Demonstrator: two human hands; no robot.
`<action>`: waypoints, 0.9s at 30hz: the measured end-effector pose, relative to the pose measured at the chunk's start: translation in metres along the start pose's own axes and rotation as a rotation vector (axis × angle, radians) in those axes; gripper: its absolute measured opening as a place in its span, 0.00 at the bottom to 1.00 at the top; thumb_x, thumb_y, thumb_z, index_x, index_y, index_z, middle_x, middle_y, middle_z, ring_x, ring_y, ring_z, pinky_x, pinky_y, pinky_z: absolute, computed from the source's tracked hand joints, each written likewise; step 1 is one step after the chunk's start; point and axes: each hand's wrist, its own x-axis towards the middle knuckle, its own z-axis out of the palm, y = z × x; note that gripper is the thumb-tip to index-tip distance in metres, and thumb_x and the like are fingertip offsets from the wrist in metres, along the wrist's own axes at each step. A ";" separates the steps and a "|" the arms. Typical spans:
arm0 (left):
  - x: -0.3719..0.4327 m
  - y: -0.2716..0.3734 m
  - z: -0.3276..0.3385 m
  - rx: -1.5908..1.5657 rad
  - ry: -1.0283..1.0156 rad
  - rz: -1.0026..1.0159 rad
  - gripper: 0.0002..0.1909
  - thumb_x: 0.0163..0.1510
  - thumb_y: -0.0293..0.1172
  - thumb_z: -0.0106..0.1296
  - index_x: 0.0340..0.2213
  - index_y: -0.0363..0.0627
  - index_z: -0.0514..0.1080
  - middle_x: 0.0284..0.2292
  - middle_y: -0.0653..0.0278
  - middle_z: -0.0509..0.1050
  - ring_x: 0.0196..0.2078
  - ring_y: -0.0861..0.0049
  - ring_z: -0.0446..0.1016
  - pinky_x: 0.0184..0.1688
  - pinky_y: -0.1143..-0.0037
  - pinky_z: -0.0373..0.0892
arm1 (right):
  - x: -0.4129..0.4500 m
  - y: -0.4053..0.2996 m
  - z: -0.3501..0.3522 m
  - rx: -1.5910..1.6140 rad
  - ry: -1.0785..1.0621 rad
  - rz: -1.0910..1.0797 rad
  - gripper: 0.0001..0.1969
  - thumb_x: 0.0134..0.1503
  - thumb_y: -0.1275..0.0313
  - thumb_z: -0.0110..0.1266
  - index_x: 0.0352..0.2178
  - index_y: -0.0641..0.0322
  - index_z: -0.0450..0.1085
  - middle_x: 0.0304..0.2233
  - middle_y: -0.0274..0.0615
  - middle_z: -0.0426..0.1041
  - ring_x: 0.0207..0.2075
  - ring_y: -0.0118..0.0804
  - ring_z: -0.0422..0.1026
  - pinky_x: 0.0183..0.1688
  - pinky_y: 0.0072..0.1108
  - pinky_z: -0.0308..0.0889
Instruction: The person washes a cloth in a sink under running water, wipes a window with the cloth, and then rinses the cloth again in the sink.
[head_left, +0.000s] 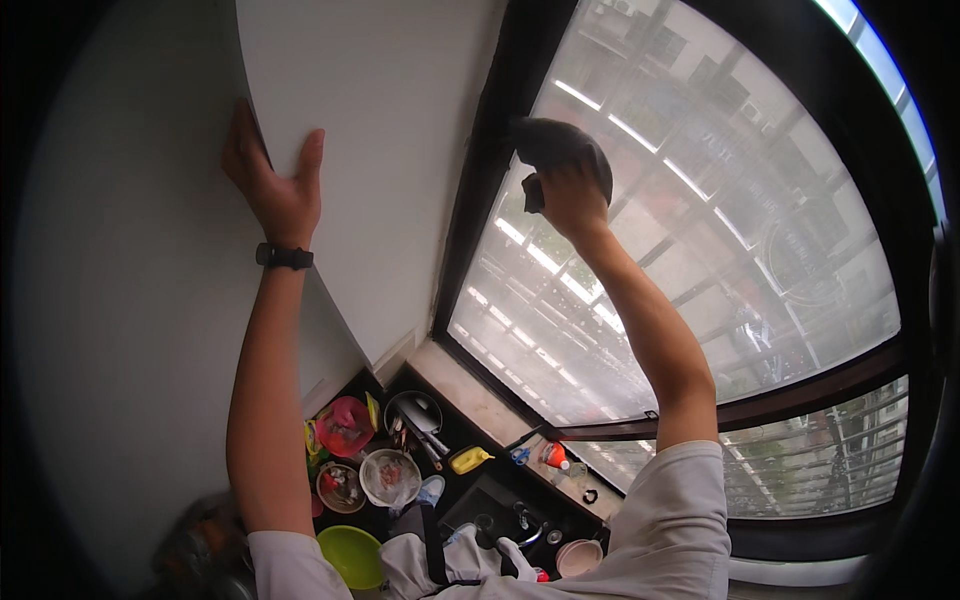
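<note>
With a dark cloth (566, 146) bunched in its grip, my right hand (574, 196) presses against the window pane (720, 247), near the black frame (487, 142) on its left side. Fine streaks and droplets mark the glass, and bars and buildings show beyond it. My left hand (277, 187) grips the corner edge of the white wall (360, 150), thumb on the window-side face and fingers round the other side. A black wristband (283, 256) is on my left wrist.
Below lies a dark counter with a sink (480, 502) and tap (532, 534), a green basin (351, 556), a pink bowl (345, 426), a strainer (390, 478) and a pan (414, 412). Scissors (520, 454) and an orange bottle (555, 454) stand along the stone windowsill (457, 382).
</note>
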 end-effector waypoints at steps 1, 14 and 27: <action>0.001 -0.001 -0.003 0.007 0.001 0.016 0.42 0.47 0.50 0.56 0.55 0.38 0.53 0.53 0.49 0.57 0.53 0.58 0.54 0.52 0.61 0.56 | -0.005 -0.023 0.022 0.019 -0.112 -0.080 0.17 0.51 0.66 0.43 0.41 0.57 0.70 0.42 0.37 0.70 0.49 0.37 0.64 0.60 0.33 0.46; -0.003 0.000 0.003 0.023 0.056 0.015 0.41 0.46 0.51 0.57 0.55 0.41 0.55 0.52 0.53 0.59 0.51 0.62 0.55 0.49 0.64 0.58 | 0.072 0.058 -0.093 -0.055 0.345 0.204 0.20 0.45 0.66 0.54 0.42 0.57 0.67 0.36 0.43 0.71 0.43 0.42 0.68 0.49 0.32 0.59; 0.001 -0.002 0.005 0.011 0.027 0.081 0.41 0.46 0.51 0.57 0.54 0.40 0.55 0.52 0.52 0.60 0.51 0.60 0.55 0.50 0.62 0.58 | 0.032 -0.046 0.070 -0.096 0.177 -0.110 0.22 0.54 0.68 0.38 0.48 0.71 0.63 0.50 0.56 0.64 0.54 0.49 0.61 0.61 0.36 0.43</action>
